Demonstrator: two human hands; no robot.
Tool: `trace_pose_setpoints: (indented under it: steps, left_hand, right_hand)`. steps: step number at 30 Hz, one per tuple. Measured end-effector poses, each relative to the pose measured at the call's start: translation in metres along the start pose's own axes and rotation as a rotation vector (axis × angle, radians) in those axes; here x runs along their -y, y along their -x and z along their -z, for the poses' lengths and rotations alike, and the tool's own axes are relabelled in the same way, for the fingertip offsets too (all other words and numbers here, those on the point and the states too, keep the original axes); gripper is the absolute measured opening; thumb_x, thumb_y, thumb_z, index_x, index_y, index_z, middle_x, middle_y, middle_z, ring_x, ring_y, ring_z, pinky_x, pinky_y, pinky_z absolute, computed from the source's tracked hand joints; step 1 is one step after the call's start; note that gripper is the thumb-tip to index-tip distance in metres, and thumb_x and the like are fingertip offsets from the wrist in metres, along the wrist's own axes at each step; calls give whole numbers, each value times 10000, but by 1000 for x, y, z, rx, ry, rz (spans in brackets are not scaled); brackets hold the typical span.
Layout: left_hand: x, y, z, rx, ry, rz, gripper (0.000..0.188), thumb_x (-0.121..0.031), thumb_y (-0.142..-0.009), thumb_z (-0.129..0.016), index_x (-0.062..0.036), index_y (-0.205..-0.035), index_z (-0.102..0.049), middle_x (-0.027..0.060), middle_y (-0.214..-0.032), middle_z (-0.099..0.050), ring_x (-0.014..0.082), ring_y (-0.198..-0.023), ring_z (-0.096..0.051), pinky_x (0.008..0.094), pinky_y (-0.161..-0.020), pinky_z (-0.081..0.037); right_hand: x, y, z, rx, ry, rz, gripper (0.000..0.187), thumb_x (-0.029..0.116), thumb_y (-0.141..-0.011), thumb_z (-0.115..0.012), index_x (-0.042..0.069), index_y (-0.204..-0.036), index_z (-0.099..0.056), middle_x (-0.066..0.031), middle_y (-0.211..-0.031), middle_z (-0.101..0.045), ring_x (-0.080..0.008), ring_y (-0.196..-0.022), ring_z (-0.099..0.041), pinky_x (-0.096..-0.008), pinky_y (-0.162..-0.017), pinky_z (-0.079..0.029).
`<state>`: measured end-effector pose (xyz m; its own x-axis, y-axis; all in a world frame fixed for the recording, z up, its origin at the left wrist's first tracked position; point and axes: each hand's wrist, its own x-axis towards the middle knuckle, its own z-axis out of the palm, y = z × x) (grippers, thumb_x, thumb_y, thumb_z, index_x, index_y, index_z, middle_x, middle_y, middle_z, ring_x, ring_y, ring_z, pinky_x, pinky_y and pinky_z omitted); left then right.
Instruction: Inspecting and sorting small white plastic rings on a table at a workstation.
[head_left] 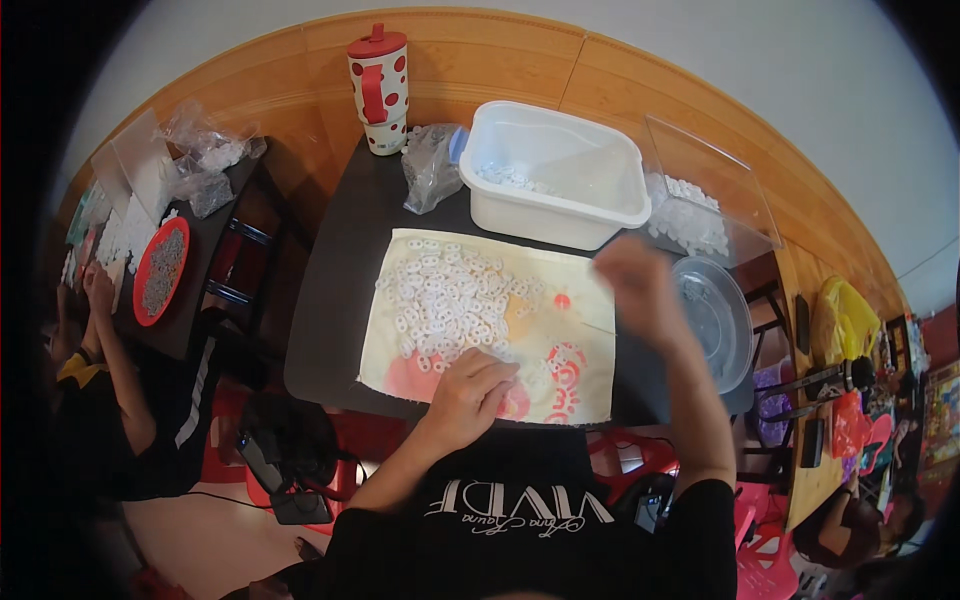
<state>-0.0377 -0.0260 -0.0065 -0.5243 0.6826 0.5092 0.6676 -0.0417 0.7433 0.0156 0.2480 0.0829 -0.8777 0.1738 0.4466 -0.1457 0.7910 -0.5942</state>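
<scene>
A heap of small white pieces, each like a figure eight with two holes, lies on a cream cloth with red print. At the heap's near edge, my left hand rests on the cloth. Its fingers are drawn together toward the right, and whatever may be between them is hidden. My right hand is raised over the cloth's right edge, beside a round see-through tub. Motion smears its fingers, so I cannot tell whether it holds anything.
Behind the cloth stands a white bin with white pieces inside. A plastic bag and a spotted tumbler are left of it; a see-through box is to its right. Another person works at a table with a red tray.
</scene>
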Motion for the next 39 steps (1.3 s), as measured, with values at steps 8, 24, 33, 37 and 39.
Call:
trace_pose_setpoints:
  steps: [8, 24, 33, 37, 39]
  left_hand:
    - [-1, -3, -2, -30, 29, -5, 215, 66, -773, -703, 32, -984, -688, 133, -853, -643, 287, -796, -617, 357, -703, -498]
    - [-10, -3, 0, -132, 576, 370, 243, 31, -889, -654, 65, -1129, -663, 116, -979, -698, 173, -831, -645, 274, -720, -507]
    - [7, -6, -11, 48, 1251, 540, 253, 55, -885, -659, 45, -1136, -684, 135, -1032, -714, 140, -840, -667, 241, -703, -519]
    - [5, -4, -15, -12, 1051, 524, 170, 88, -845, -687, 35, -1003, -716, 91, -951, -715, 125, -775, -655, 238, -652, -509]
    - [5, -4, -15, -10, 992, 510, 156, 92, -835, -694, 28, -975, -717, 86, -931, -705, 117, -754, -641, 232, -648, -502]
  right_hand:
    - [5, 15, -75, 225, 262, 203, 92, 39, -760, -702, 41, -847, -671, -111, -845, -573, -327, -826, -566, -429, -724, -465]
    - [63, 51, -70, 48, -177, 304, 205, -87, -711, -657, 19, -886, -638, -128, -898, -590, -308, -765, -578, -370, -657, -472]
    - [63, 65, -47, 47, -57, 390, 272, -52, -661, -700, 44, -915, -698, -97, -908, -610, -266, -791, -597, -350, -657, -478]
    - [31, 75, -3, -17, 54, 234, 227, -62, -717, -712, 38, -920, -697, -128, -948, -662, -296, -832, -630, -374, -709, -515]
    - [11, 81, 33, -156, 125, 19, 143, -56, -778, -688, 18, -901, -687, -139, -887, -658, -302, -824, -639, -381, -731, -512]
